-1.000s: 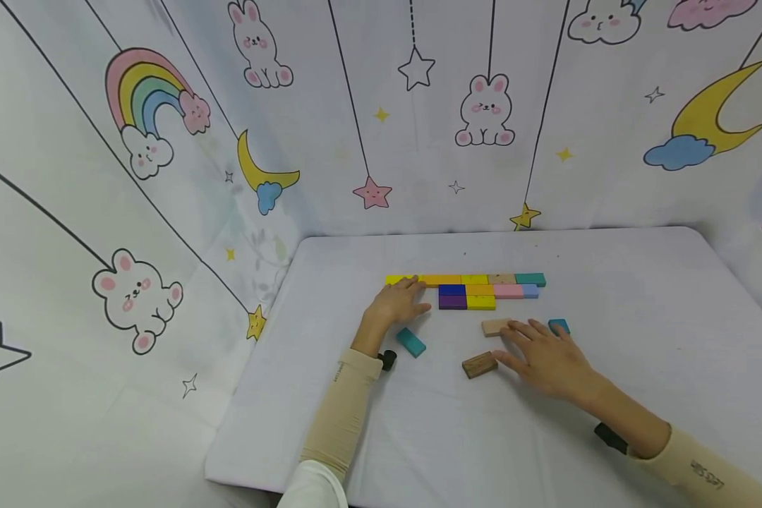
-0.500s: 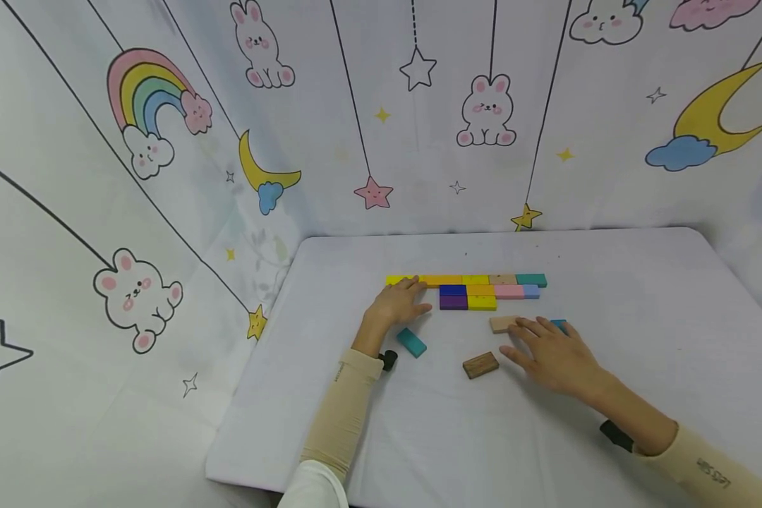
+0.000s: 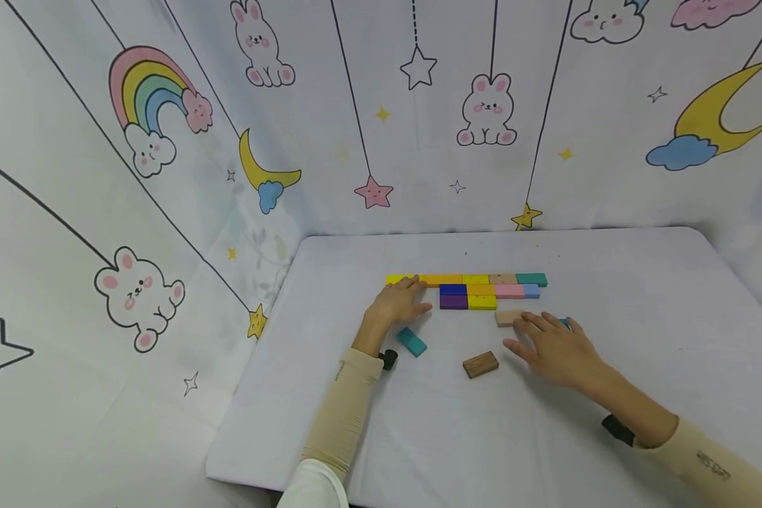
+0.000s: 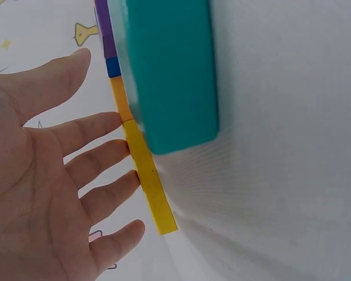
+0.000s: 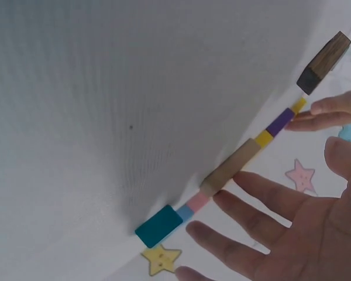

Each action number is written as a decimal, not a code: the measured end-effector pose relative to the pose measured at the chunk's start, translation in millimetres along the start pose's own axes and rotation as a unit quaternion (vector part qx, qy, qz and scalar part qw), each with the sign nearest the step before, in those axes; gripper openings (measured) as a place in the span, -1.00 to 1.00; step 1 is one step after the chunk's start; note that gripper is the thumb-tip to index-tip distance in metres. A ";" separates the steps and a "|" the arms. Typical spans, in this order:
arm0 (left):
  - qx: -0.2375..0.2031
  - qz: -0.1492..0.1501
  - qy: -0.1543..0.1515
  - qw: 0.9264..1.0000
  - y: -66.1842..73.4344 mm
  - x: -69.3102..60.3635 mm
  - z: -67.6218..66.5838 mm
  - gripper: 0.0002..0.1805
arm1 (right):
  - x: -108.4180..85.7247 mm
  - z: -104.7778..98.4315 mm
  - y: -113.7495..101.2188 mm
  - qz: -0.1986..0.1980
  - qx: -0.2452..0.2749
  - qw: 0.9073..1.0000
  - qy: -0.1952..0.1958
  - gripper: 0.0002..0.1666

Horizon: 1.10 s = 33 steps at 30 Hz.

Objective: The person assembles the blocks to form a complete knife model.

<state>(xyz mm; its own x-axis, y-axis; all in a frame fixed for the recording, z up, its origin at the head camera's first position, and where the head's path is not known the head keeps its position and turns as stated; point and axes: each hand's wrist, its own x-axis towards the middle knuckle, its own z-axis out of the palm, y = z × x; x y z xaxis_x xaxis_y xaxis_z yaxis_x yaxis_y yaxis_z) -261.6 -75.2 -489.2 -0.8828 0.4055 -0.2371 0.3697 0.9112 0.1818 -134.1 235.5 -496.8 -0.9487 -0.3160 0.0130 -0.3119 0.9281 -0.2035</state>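
Note:
My left hand (image 3: 394, 305) rests at the left end of a row of coloured blocks, its fingertips touching the yellow block (image 4: 152, 181) in the left wrist view. A teal block (image 3: 411, 341) lies just in front of that hand. Fingers of my right hand (image 3: 561, 355) are spread, with fingertips on a beige wooden block (image 3: 506, 319). In the right wrist view the beige block (image 5: 229, 168) touches two of these fingertips. A blue-teal block (image 5: 159, 226) lies beyond them, mostly hidden by the fingers in the head view.
A dark brown wooden block (image 3: 480, 365) lies left of my right hand. Behind, shorter rows with a purple block (image 3: 454, 303) and a pink block (image 3: 509, 291) lie against the long back row, which ends in a green block (image 3: 531, 280). White cloth covers the table (image 3: 641, 303).
My right hand has shifted right and slightly away from me, and the beige block has slid along with it toward the rows. My left hand has stayed put.

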 end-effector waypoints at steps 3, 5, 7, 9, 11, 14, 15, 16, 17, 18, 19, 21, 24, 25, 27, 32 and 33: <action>0.001 0.000 0.002 1.000 0.6 -0.4 -0.4 -0.28 | 3.2 0.7 1.9 0.004 0.000 1.000 0.002 -0.22; -0.001 -0.001 0.003 1.000 0.8 -0.5 -0.3 -0.28 | 5.3 1.0 3.5 0.007 -0.003 1.000 0.002 -0.23; -0.002 -0.002 0.004 1.000 0.8 -0.2 0.2 -0.29 | 7.2 0.8 4.7 0.011 -0.004 1.000 0.002 -0.24; -0.004 -0.004 0.004 1.000 0.9 0.2 0.8 -0.29 | 8.8 0.8 5.9 0.014 -0.005 1.000 0.001 -0.23; -0.004 -0.004 0.004 1.000 0.6 0.7 1.2 -0.29 | 10.2 0.8 6.8 0.017 -0.005 1.000 0.000 -0.23; -0.001 -0.004 0.003 1.000 0.2 1.7 1.7 -0.29 | 12.3 1.1 7.7 0.020 -0.004 1.000 -0.001 -0.22; -0.002 -0.004 0.002 1.000 0.1 1.5 1.4 -0.29 | 13.1 1.3 8.1 0.021 -0.003 1.000 -0.001 -0.22; -0.002 -0.004 0.002 1.000 -0.1 1.6 1.2 -0.29 | 13.8 1.5 8.6 0.022 -0.002 1.000 -0.001 -0.21; -0.004 -0.003 0.002 1.000 -0.1 1.5 0.9 -0.29 | 14.6 1.5 9.0 0.022 -0.001 1.000 -0.001 -0.20; -0.006 -0.003 0.001 1.000 -0.1 1.3 0.6 -0.29 | 15.5 1.8 9.5 0.023 0.000 1.000 -0.002 -0.19; -0.008 -0.003 0.000 1.000 -0.1 1.1 0.5 -0.29 | 16.2 1.7 9.7 0.025 0.001 1.000 -0.003 -0.19; -0.014 -0.003 -0.001 1.000 -0.2 0.3 0.1 -0.29 | 18.1 1.7 10.8 0.027 0.001 1.000 -0.004 -0.18; -0.015 -0.003 -0.002 1.000 -0.4 0.3 0.6 -0.28 | 21.0 0.9 11.1 0.030 0.000 1.000 -0.008 -0.17; -0.015 -0.002 -0.002 1.000 -0.5 0.2 0.8 -0.29 | 21.9 0.7 11.4 0.030 -0.001 1.000 -0.008 -0.16; -0.013 -0.004 -0.002 1.000 -0.6 0.5 1.1 -0.29 | 23.7 0.3 11.0 0.031 -0.001 0.999 -0.008 -0.18; -0.006 -0.010 -0.003 1.000 -0.2 1.0 1.3 -0.28 | 27.6 -0.5 11.4 0.029 -0.003 1.000 -0.007 -0.20; -0.004 -0.010 -0.004 1.000 -0.1 1.0 1.3 -0.28 | 28.3 -0.4 11.9 0.028 -0.004 1.000 -0.008 -0.20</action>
<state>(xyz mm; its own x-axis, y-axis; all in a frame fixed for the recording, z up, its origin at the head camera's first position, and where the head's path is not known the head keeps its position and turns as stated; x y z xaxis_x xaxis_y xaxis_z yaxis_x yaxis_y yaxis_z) -262.1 -74.8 -490.7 -0.8882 0.3869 -0.2479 0.3488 0.9189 0.1843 -164.7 237.7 -498.5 -0.9640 -0.2655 -0.0134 -0.2579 0.9462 -0.1955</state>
